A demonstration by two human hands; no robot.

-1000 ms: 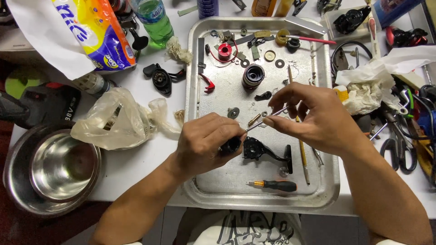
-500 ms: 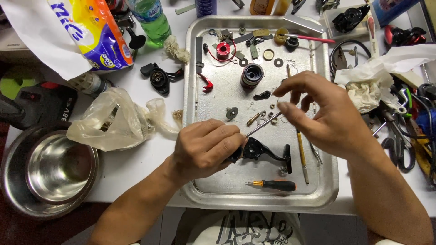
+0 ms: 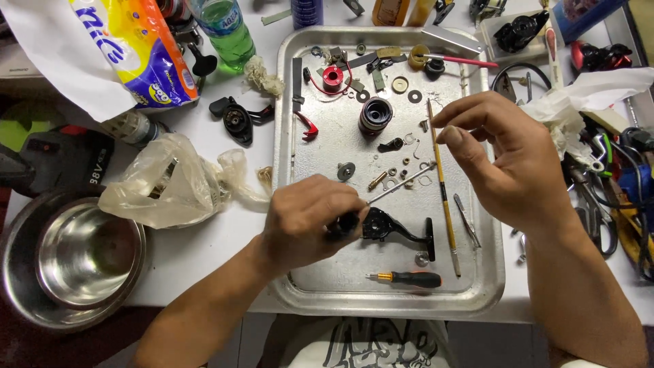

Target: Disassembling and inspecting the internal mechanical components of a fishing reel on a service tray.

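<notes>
Here the left hand (image 3: pixel 306 221) gripped a black metal reel body w/ thin steel shaft (image 3: pixel 388 228) over the dented silver tray (image 3: pixel 313 300), right hand (image 3: pixel 507 163) hovering apart (fingertips pinched, contents indiscernible).

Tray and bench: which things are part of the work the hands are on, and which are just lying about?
In hand: left hand gripping black reel body with thin metal shaft; right hand above small washers.
Lying about: steel bowl, green bottle, plastic bag, screwdriver.

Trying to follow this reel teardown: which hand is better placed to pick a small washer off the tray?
Probably the right hand: it hovers with fingertips pinched, holding no large part, above the small washers. The left hand is busy gripping the black reel body.
</notes>
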